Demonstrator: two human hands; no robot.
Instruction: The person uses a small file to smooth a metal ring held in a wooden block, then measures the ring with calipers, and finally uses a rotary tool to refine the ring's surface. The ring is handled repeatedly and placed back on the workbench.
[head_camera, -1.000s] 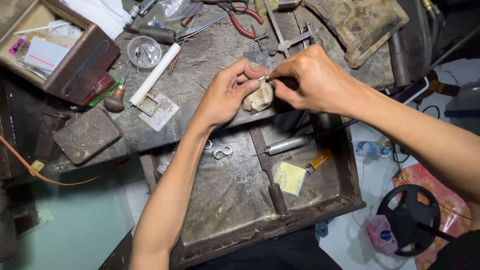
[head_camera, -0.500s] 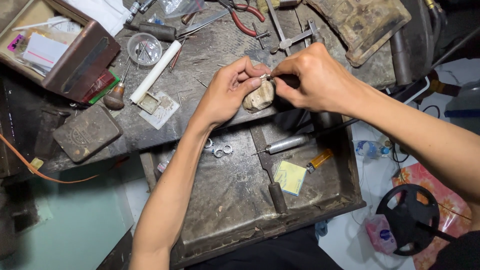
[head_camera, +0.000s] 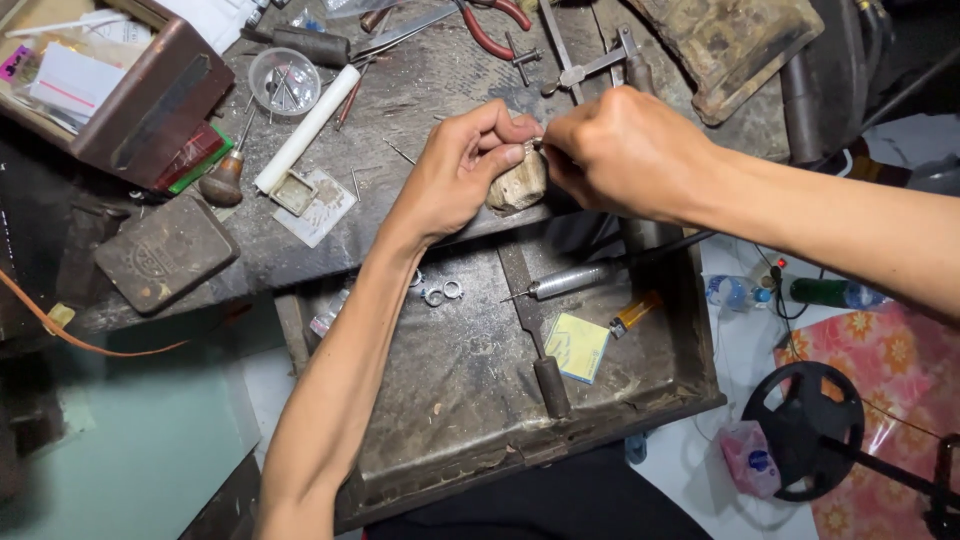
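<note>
My left hand pinches a tiny metal piece between thumb and forefinger on top of a worn wooden bench peg at the workbench edge. My right hand meets it from the right, fingers closed around a thin tool whose tip touches the piece; the tool itself is mostly hidden in the fist. Below the hands an open metal drawer tray holds small silver rings, a silver rotary handpiece, a file and a yellow note pad.
The bench carries a brown box, a dark metal block, a white tube, a clear round dish, red-handled pliers and a saw frame. On the floor at right lie bottles and a black wheel.
Both hands stay joined at the wooden peg; the view has shifted slightly. No object was picked up or let go.
</note>
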